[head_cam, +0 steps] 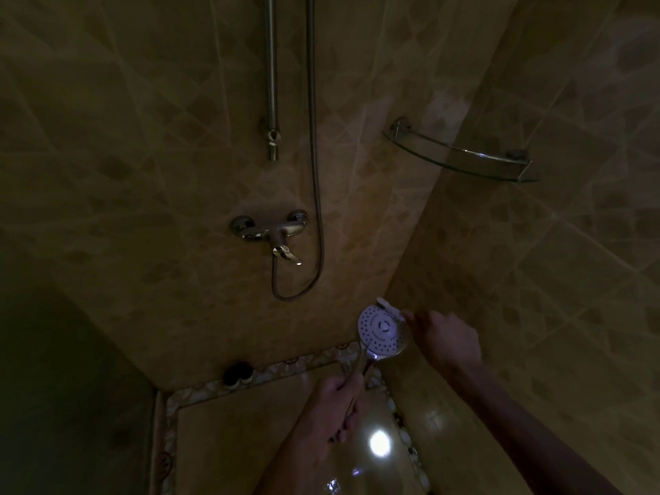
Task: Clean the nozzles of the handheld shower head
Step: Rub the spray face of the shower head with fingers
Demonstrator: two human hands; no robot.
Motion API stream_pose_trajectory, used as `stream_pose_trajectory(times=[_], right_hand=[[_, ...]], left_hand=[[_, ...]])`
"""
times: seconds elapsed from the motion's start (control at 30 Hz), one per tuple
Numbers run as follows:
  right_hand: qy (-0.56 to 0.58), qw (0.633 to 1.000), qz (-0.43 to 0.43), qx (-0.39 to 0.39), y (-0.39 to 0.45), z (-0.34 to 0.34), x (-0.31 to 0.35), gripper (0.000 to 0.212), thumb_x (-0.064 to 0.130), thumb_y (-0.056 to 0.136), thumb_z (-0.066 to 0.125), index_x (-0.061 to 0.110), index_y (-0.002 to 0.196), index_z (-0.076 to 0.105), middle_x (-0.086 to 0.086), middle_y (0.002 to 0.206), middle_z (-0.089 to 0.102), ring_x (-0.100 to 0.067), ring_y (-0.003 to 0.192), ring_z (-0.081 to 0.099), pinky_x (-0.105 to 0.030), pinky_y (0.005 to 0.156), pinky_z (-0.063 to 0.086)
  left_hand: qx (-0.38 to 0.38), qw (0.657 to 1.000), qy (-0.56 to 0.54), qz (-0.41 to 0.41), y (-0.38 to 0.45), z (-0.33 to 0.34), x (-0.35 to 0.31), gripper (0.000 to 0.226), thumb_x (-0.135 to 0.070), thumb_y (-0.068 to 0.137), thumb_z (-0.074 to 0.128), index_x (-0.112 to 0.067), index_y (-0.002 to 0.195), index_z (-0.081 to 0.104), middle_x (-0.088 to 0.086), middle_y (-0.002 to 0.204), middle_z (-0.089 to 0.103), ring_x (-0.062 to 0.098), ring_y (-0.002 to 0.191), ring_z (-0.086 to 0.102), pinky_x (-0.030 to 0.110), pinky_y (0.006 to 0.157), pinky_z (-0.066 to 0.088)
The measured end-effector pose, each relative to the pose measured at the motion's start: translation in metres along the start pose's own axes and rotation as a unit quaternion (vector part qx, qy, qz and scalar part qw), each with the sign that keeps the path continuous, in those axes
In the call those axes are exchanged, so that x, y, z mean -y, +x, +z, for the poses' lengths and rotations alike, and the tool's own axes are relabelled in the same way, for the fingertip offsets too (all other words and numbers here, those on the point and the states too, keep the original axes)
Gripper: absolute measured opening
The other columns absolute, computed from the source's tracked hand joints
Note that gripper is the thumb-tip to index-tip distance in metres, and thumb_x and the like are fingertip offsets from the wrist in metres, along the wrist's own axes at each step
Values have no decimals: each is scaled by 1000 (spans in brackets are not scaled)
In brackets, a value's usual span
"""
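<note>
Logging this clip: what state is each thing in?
Shower head: off its rail, face up toward the camera.
Left hand: grips the handle.
Right hand: holds a small white brush at the head's top edge.
Faucet: no water visible.
Shelf: nothing visible on it.

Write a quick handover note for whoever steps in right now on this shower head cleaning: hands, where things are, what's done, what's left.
Left hand: grips the handle of the shower head, holding it low in the shower corner with the nozzle face turned up toward the camera.
Right hand: pinches a small white brush, its tip at the upper rim of the face.
Hose runs from the wall mixer tap.
Done: head is off the rail, scrubbing seems under way at the top edge.
Left: the rest of the nozzles; the light is too dim to judge how clean they are.
</note>
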State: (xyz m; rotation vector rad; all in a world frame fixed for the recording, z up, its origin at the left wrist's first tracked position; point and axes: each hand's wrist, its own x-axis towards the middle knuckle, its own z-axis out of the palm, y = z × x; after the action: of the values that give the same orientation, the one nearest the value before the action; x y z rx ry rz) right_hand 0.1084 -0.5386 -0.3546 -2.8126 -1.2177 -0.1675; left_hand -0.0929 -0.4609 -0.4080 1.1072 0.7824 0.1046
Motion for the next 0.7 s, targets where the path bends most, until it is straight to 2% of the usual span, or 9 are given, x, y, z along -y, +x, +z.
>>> stream_pose_trajectory(times=[0.1, 0.17, 0.27, 0.33, 0.4, 0.53, 0.63, 0.7], right_hand=[[7, 997, -79, 16, -24, 12, 13, 67, 66, 91, 8, 23, 88, 60, 0, 67, 62, -18, 66, 66, -28, 56, 48], [-1, 994, -104, 12, -29, 14, 16, 67, 66, 91, 7, 24, 90, 59, 0, 65, 60, -16, 64, 65, -29, 55, 50], [-12, 999, -34, 22, -6, 9, 6, 56, 62, 95, 24, 22, 90, 63, -1, 79, 67, -20, 74, 67, -27, 54, 40], [-22, 1000, -1, 0, 7, 3, -1, 56, 61, 96, 26, 21, 91, 65, -3, 83, 68, -22, 77, 66, -27, 56, 38], [-11, 1000, -10, -2, 6, 3, 1, 57, 60, 96, 25, 20, 91, 65, -3, 82, 68, -23, 78, 67, -28, 56, 38], [-5, 994, -106, 3, -23, 11, 15, 62, 63, 93, 13, 23, 90, 60, -3, 70, 64, -18, 68, 67, -29, 55, 48], [-10, 998, -64, 13, -8, 6, 6, 59, 62, 95, 18, 23, 88, 61, 4, 61, 56, -14, 68, 66, -26, 51, 40], [-18, 1000, -9, 10, 7, 2, -4, 57, 61, 95, 24, 21, 89, 64, 3, 73, 64, -18, 74, 66, -27, 55, 42]], left_hand=[[-18, 1000, -2, -4, -1, 0, 0, 34, -41, 93, 54, -17, 68, 54, 6, 58, 47, 12, 39, 33, 17, 36, 17], [-23, 1000, 4, -6, -2, 0, 0, 35, -42, 92, 54, -17, 68, 54, 7, 59, 47, 12, 38, 33, 18, 36, 17], [-27, 1000, 12, -6, -4, 2, -1, 36, -41, 93, 54, -18, 66, 52, 4, 58, 48, 10, 38, 33, 18, 36, 18], [-30, 999, 23, -5, -5, 4, -4, 36, -41, 93, 54, -18, 65, 52, 3, 55, 49, 10, 38, 34, 18, 37, 19], [-32, 999, 27, -10, -5, 6, -6, 36, -40, 93, 54, -18, 65, 52, 2, 53, 49, 10, 37, 35, 17, 37, 19], [-40, 999, 17, -12, -3, 4, -7, 34, -38, 94, 54, -15, 69, 52, 4, 57, 49, 10, 36, 36, 16, 35, 19], [-41, 999, 23, -8, -1, 4, -6, 34, -38, 94, 54, -15, 68, 53, 4, 56, 49, 10, 36, 36, 17, 34, 20], [-34, 999, 41, -4, -1, 7, -6, 36, -37, 94, 53, -15, 66, 53, 1, 49, 47, 10, 35, 35, 16, 34, 20]])
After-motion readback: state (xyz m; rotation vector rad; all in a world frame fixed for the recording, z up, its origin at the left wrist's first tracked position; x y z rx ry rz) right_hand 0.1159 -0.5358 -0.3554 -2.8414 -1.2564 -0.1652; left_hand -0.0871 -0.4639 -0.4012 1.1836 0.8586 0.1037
